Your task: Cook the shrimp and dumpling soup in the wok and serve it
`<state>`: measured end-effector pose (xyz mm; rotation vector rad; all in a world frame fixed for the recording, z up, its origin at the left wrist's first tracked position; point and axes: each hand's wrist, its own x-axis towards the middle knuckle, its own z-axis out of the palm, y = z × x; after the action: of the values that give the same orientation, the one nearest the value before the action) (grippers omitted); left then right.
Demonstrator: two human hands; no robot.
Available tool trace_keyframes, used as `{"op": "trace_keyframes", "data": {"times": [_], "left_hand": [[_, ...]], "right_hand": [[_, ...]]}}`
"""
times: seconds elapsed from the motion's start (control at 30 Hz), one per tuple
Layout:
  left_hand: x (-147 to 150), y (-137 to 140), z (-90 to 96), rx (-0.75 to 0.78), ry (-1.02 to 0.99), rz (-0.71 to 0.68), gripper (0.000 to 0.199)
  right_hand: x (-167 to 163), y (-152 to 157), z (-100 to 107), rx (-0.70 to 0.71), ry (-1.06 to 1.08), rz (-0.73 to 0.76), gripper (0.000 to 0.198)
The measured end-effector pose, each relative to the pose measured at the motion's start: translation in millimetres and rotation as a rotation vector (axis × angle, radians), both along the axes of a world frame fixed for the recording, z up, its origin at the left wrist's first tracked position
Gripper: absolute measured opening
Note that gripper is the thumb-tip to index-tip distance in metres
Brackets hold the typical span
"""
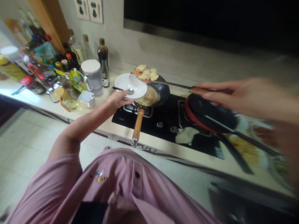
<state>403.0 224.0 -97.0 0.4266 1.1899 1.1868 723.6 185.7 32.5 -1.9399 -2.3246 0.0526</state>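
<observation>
My left hand (118, 99) grips the near-left rim of a white bowl (121, 82), tilted over the wok's left side. A metal spoon (130, 91) with a dark handle lies in the bowl. The wok (164, 91) sits on the left burner, its wooden handle (138, 126) pointing towards me. Soupy food (149, 97) is inside it, with yellow egg-like chunks and orange bits (146, 74) along the far side. Blurred by motion, my right hand (231, 90) is closed around a long-handled spatula (175, 84); its shaft reaches the wok, and the bowl hides its head.
A red pan (193, 118) with a black lid (212, 109) stands on the right burner. A pale cloth (187, 136) lies on the stove's front. Plates of food (245, 149) are at right. Several bottles (104, 59) and a lidded pitcher (92, 77) crowd the left counter.
</observation>
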Motion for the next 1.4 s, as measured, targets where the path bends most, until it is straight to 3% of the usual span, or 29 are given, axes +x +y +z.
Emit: {"op": "trace_keyframes", "data": {"times": [0.1,0.3,0.5,0.6,0.7,0.9,1.13,1.4], "left_hand": [[1.8,-1.9,3.9,0.010,0.019,0.007,0.036],[-3.8,-11.7,4.7,0.031,0.010,0.010,0.034],[-15.4,-20.2,-4.0,0.011,-0.101,0.007,0.048],[-19.0,-26.6,-6.4,0.009,-0.081,0.024,0.047],[-21.8,-34.2,-5.4,0.001,-0.039,0.026,0.047],[-31.7,-46.9,0.6,0.049,-0.016,0.014,0.053],[-46.9,-50.5,0.7,0.101,0.015,0.012,0.055],[-48.3,-53.9,7.1,0.075,0.032,0.172,0.057]], "right_hand": [[-17.6,-10.9,-7.0,-0.077,-0.062,-0.027,0.045],[-38.9,-28.3,-23.1,-0.014,-0.268,0.133,0.046],[-58.9,-56.2,-12.1,0.046,-0.564,0.092,0.043],[-57.0,-60.3,-5.4,0.085,-0.579,0.028,0.048],[-42.4,-43.6,-4.1,0.131,-0.479,-0.052,0.052],[-11.5,27.3,-25.9,-0.069,-0.386,-0.163,0.048],[0.4,80.7,-55.3,-0.152,-0.447,-0.121,0.042],[17.2,119.3,-89.8,-0.237,-0.277,0.078,0.041]]}}
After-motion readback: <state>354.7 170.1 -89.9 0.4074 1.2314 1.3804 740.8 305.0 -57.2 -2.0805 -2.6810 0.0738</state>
